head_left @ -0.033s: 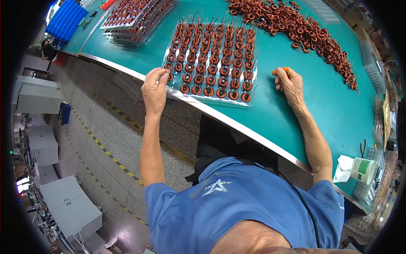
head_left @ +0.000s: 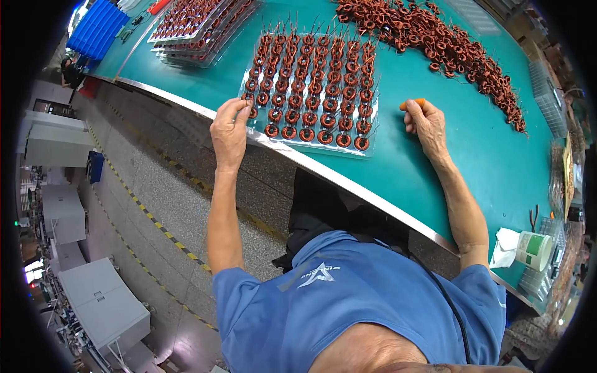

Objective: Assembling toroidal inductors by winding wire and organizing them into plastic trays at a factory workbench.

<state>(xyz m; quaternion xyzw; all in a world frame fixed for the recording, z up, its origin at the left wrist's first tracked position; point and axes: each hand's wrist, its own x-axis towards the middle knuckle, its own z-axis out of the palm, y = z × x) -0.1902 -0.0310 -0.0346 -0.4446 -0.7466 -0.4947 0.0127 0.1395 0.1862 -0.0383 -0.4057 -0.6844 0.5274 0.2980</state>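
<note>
A clear plastic tray [head_left: 370, 151] lies at the table's front edge, filled with rows of copper-wound toroidal coils [head_left: 310, 118], their wire ends sticking up. At its left edge my left hand [head_left: 229, 133] is closed in a pinch on a toroidal coil [head_left: 252, 114], partly hidden by the fingertips. To the right of the tray, my right hand [head_left: 429, 126] hovers over the green tabletop. Its fingers are curled, with a small orange piece [head_left: 420, 102] at thumb and index finger; I cannot make out its kind.
A long heap of loose coils [head_left: 435, 43] covers the back right of the green table [head_left: 398, 168]. Stacked full trays [head_left: 199, 31] stand at the back left, near a blue crate [head_left: 97, 29]. A white-and-green tub [head_left: 533, 250] and white paper [head_left: 505, 247] sit at the right.
My left hand has shifted very slightly to the right with the coil at its fingertips. The right hand stays where it was.
</note>
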